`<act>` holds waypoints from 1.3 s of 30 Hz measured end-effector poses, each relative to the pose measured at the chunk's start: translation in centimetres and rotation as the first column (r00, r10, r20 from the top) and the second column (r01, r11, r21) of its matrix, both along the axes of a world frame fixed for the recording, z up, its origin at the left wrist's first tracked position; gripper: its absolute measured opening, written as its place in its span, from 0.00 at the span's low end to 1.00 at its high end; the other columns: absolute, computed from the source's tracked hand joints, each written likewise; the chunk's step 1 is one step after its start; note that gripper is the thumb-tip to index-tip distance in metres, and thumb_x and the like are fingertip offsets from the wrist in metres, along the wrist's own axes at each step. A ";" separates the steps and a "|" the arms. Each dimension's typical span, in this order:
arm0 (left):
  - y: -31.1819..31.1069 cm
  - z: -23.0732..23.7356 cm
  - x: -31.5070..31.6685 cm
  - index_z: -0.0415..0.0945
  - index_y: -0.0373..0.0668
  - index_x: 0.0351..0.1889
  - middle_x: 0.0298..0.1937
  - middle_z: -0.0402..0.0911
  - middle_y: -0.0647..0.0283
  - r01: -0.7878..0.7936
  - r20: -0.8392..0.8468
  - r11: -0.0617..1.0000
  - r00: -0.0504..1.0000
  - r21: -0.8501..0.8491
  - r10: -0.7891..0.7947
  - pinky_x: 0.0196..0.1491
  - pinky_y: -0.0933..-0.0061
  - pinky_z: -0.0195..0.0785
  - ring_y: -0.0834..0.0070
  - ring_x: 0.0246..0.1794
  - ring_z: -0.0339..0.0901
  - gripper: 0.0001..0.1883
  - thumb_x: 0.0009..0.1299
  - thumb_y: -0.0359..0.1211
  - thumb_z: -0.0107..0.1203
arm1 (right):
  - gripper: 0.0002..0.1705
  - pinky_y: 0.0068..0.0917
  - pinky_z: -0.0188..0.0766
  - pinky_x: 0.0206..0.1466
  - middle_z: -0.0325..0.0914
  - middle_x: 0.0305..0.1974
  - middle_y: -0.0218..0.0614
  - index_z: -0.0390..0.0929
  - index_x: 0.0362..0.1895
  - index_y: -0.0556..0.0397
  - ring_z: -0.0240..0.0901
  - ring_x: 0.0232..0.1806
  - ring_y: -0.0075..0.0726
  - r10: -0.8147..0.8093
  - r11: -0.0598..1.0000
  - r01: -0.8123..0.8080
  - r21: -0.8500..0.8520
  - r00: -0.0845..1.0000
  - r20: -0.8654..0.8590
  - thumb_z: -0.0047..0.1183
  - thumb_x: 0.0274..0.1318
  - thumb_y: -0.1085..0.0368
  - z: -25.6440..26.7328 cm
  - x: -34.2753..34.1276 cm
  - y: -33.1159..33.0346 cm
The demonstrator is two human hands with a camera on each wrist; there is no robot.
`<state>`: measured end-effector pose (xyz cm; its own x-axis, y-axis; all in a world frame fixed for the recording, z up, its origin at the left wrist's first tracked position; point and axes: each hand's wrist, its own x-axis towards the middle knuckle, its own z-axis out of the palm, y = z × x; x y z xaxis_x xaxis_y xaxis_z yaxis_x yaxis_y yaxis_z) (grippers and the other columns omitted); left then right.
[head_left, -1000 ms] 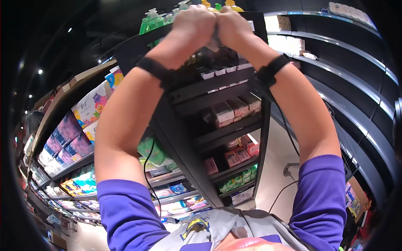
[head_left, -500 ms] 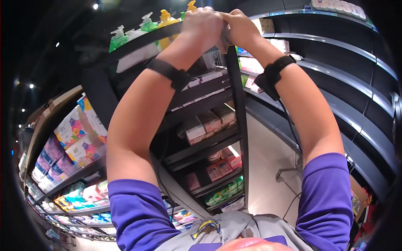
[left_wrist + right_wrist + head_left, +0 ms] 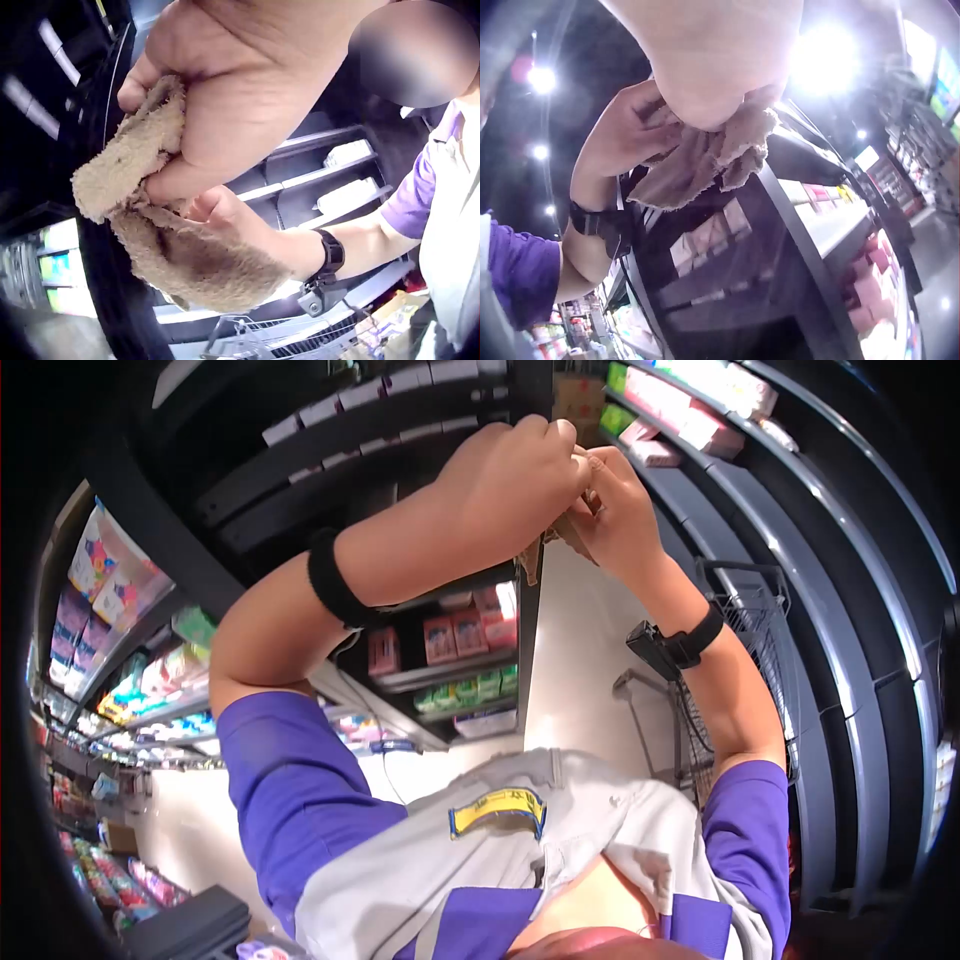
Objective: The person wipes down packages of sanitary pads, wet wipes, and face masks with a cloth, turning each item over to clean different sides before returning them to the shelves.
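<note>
A crumpled brown cloth (image 3: 202, 262) with fuzzy edges hangs between the two hands. In the left wrist view the left hand (image 3: 240, 90) grips its upper part, fingers curled round it. The right hand (image 3: 225, 217) pinches the cloth just beside. The head view has the left hand (image 3: 515, 480) and right hand (image 3: 620, 510) close together at chest height or above, with a bit of cloth (image 3: 532, 560) below them. The right wrist view shows the cloth (image 3: 679, 176) drooping in front of a dark shelf unit.
Dark shelves (image 3: 300, 470) with boxed goods stand at the left and centre. Curved grey shelves (image 3: 850, 660) line the right side. A wire shopping cart (image 3: 745, 600) stands by the right arm. Pink boxes (image 3: 455, 635) sit on a lower shelf.
Both hands have come lower and nearer the body, the cloth still between them. The view has turned; the pump bottles on the shelf top have left it and more of the cart shows.
</note>
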<state>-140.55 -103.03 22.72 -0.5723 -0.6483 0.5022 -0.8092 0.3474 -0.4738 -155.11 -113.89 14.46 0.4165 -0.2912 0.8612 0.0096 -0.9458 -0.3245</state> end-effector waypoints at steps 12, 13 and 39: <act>-0.6 -10.1 -0.7 0.75 0.44 0.42 0.52 0.73 0.60 -0.046 -0.113 0.998 0.993 -0.042 0.041 0.47 0.63 0.75 0.63 0.51 0.75 0.08 0.66 0.32 0.55 | 0.36 0.33 0.75 0.41 0.73 0.44 0.44 0.64 0.63 0.48 0.76 0.36 0.45 0.152 0.972 -0.143 0.185 0.988 -0.032 0.61 0.48 0.74 -9.5 0.8 -1.8; -0.2 -8.3 -1.3 0.74 0.46 0.45 0.54 0.71 0.61 -0.121 -0.144 0.989 0.984 -0.090 0.107 0.50 0.61 0.72 0.62 0.52 0.73 0.11 0.65 0.33 0.55 | 0.35 0.29 0.74 0.42 0.73 0.45 0.42 0.65 0.63 0.50 0.75 0.37 0.38 0.152 0.978 -0.157 0.135 0.987 0.047 0.60 0.48 0.77 -7.0 1.2 -1.9; -2.3 -23.3 -6.9 0.82 0.43 0.38 0.46 0.79 0.58 -0.333 -0.612 0.935 0.767 -0.124 0.192 0.54 0.63 0.69 0.58 0.50 0.76 0.13 0.55 0.20 0.61 | 0.25 0.40 0.73 0.49 0.70 0.46 0.45 0.73 0.56 0.45 0.74 0.47 0.57 0.256 0.783 -0.212 0.585 0.967 0.007 0.57 0.51 0.72 -20.6 -0.4 -2.9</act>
